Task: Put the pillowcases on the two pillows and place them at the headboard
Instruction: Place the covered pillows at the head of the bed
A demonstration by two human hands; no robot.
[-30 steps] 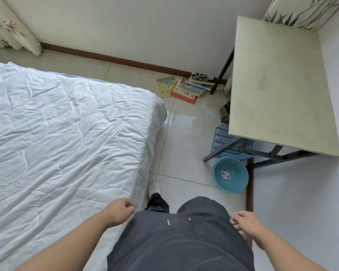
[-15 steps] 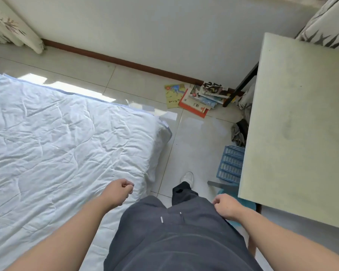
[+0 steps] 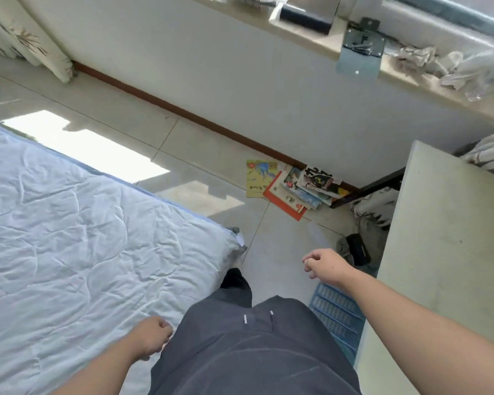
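No pillow or pillowcase is in view. A bed [image 3: 83,238] under a wrinkled white quilt fills the left side. My left hand [image 3: 151,334] hangs by my left hip at the bed's near edge, fingers loosely curled, holding nothing. My right hand [image 3: 322,265] is raised in front of me over the floor, between the bed corner and the table, fingers loosely curled and empty. My dark trousers and one leg stepping forward fill the bottom middle.
A pale table [image 3: 445,252] stands at the right, with a blue plastic crate [image 3: 337,315] on the floor beside it. Several books [image 3: 291,186] lie against the wall ahead. Crumpled dark cloth [image 3: 357,249] lies under the table. A window sill [image 3: 397,52] runs above.
I have walked forward along the bed toward the wall. My right hand has swung up and forward from my hip; my left hand has dropped back beside my hip.
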